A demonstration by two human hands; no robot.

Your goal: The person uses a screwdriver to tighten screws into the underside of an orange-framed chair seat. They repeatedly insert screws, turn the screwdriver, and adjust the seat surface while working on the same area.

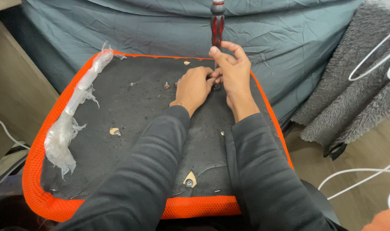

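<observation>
Screwdriver [217,25]: upright, red and black handle, its shaft running down between the two hands to the far middle of the seat underside; the tip is hidden by the fingers
Right hand [232,72]: wrapped round the lower part of the screwdriver below the handle, thumb and forefinger pinching it, other fingers curled
Left hand [194,85]: knuckles up, fingers curled in and pressed down just beside the shaft's foot; what it pins there cannot be made out
Seat underside [131,111]: dark, dusty fabric panel lying flat, bordered by an orange mesh rim [36,162]
Plastic wrap [73,115]: a crumpled clear strip lying along the left edge of the panel, well apart from the hands
Bolts [166,85]: small metal ones standing just left of the left hand
Torn patch [189,179]: pale, with a metal fastener in it, near the front rim between the sleeves; another pale scrap [114,131] lies left of the left sleeve
Sleeves [152,162]: dark, both forearms crossing the panel and covering much of its right half
Blue cloth [118,30]: spread behind and under the seat
Grey fluffy blanket [353,85]: heaped at the right
White cables [374,171]: looping over the wooden floor at the right
</observation>
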